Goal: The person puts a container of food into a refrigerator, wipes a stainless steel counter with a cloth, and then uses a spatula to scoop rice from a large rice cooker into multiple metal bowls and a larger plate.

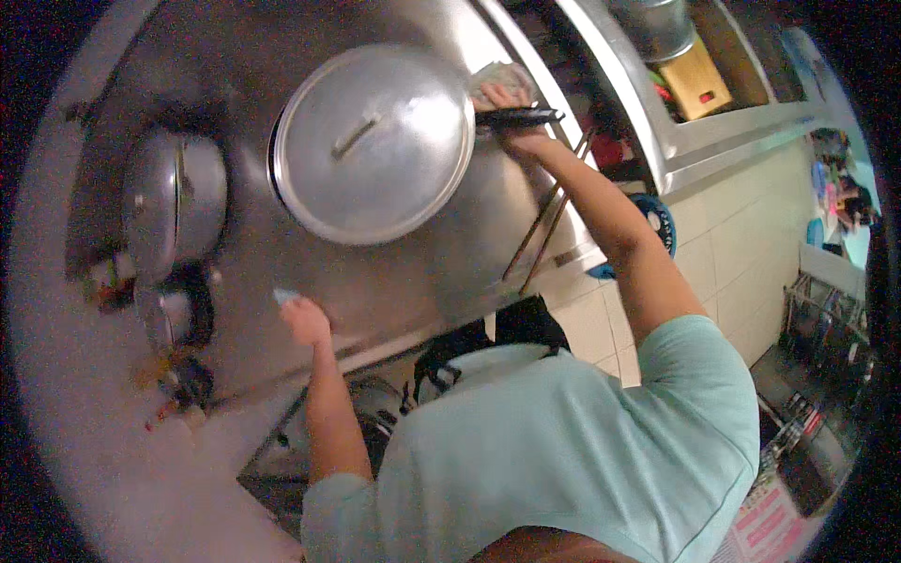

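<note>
A large round metal lid (373,134) with a bar handle covers a pan whose black handle (517,117) points right. My right hand (517,105) is at that handle, which crosses in front of it and partly hides it; its fingertips reach a crumpled, pale patterned cloth (503,74). Whether the fingers grip the handle or the cloth is unclear. Lower left of the lid, my left hand (307,320) is over the steel counter (253,260), closed on a small pale blue item (284,295), perhaps a cloth. Long thin brown chopsticks (538,236) lie right of the lid.
A lidded metal pot (176,204) stands at the left, with a smaller dark-handled vessel (172,317) below it. Blurred small items lie near the lower left. Beyond the counter's right edge are a steel-framed unit with a yellow board (697,77) and a metal pot (654,28).
</note>
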The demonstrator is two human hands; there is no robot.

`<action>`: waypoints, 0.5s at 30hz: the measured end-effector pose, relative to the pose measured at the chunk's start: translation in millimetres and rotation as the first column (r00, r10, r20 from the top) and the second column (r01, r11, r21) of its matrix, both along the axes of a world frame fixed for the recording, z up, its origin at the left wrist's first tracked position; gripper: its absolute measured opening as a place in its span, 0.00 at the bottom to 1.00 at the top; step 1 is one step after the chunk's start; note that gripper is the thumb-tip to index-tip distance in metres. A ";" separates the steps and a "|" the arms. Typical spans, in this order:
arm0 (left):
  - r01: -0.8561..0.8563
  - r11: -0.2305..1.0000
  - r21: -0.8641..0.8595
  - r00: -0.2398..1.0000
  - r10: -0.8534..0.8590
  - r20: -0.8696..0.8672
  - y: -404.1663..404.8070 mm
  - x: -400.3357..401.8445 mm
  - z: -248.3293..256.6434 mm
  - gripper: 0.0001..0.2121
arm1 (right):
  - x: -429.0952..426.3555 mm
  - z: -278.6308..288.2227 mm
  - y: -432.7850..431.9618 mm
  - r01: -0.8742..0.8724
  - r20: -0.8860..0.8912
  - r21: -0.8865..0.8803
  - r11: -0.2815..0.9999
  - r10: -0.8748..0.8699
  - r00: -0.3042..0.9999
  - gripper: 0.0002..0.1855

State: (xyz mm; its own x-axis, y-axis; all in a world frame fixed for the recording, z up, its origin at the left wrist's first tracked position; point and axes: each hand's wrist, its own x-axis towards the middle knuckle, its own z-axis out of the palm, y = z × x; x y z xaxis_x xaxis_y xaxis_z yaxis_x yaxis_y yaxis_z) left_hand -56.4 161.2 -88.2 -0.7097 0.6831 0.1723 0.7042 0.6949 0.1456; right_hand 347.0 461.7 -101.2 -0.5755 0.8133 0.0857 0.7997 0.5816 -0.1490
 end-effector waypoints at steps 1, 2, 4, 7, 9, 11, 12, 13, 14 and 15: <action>0.008 0.997 0.076 0.998 -0.012 0.056 -15.8 -10.4 -15.8 0.12 | 3.8 -11.6 -20.3 0.065 0.047 -0.280 0.958 -0.054 0.997 0.28; 0.045 0.999 0.018 0.998 -0.045 -0.033 -18.4 -9.9 -13.0 0.12 | 3.4 -15.4 -48.6 0.088 0.074 -0.284 0.955 -0.070 0.995 0.29; 0.074 0.997 -0.031 0.990 -0.077 -0.115 -21.5 6.4 -2.2 0.12 | -4.3 -3.2 -121.3 0.056 0.091 -0.014 0.998 -0.055 0.994 0.31; 0.005 0.992 -0.129 0.999 0.000 0.042 -27.2 15.3 6.7 0.12 | -57.2 7.9 -218.3 -0.085 0.000 -0.134 0.987 0.086 0.996 0.32; 0.089 0.992 -0.090 0.995 -0.093 -0.039 -34.4 9.5 -6.4 0.11 | -103.3 30.9 -259.1 -0.296 -0.022 -0.237 0.926 0.299 0.954 0.30; 0.100 0.992 -0.079 0.995 -0.098 0.021 -23.4 19.9 9.4 0.10 | -142.0 14.7 -286.1 -0.465 -0.126 -0.234 0.854 0.448 0.885 0.27; 0.087 0.994 -0.064 0.993 -0.082 0.085 -17.5 27.8 14.6 0.10 | -154.4 12.6 -284.4 -0.461 -0.121 -0.218 0.860 0.445 0.887 0.27; 0.093 0.995 -0.047 0.993 -0.089 0.081 -16.0 34.9 15.4 0.10 | -163.7 10.9 -281.9 -0.577 -0.112 -0.231 0.784 0.567 0.816 0.26; 0.153 0.985 -0.085 0.986 -0.146 0.080 -17.3 38.5 17.4 0.10 | -170.9 11.5 -279.6 -0.678 -0.109 -0.244 0.693 0.675 0.729 0.25; 0.203 0.972 -0.122 0.978 -0.195 0.070 -20.2 36.9 22.0 0.09 | -173.2 12.7 -271.6 -0.705 -0.110 -0.293 0.646 0.710 0.696 0.25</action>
